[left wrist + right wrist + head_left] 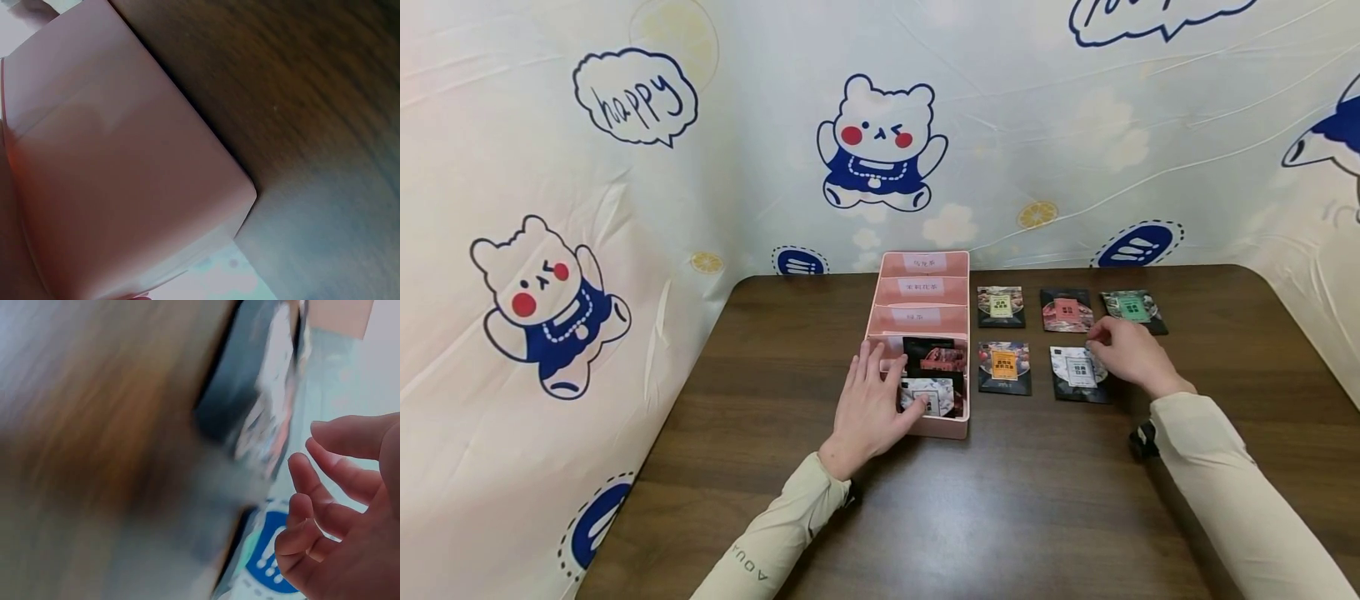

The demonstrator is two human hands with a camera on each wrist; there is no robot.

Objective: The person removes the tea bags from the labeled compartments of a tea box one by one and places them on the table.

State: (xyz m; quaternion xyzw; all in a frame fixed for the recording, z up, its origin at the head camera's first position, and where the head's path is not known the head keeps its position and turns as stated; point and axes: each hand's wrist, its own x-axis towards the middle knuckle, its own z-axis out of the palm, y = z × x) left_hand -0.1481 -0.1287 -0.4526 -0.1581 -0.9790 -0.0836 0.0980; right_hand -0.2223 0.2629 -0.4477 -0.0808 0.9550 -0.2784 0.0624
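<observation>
A person's left hand (872,408), fingers extended and unclenched, rests on the left side of a divided pink box (936,427), thumb over its front compartment. The right hand (1133,354), loosely curled and grasping nothing, is at the right edge of a white-patterned packet (1078,379) lying on the wooden table (1000,500), right of an orange-labelled packet (1003,367).

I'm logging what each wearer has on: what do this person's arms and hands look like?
The left hand and right hand wear no gloves. The left sleeve and right sleeve are long and pale cream; dark capital lettering marks the left one. A black object shows beneath the right cuff, with a bit of black at the left.
</observation>
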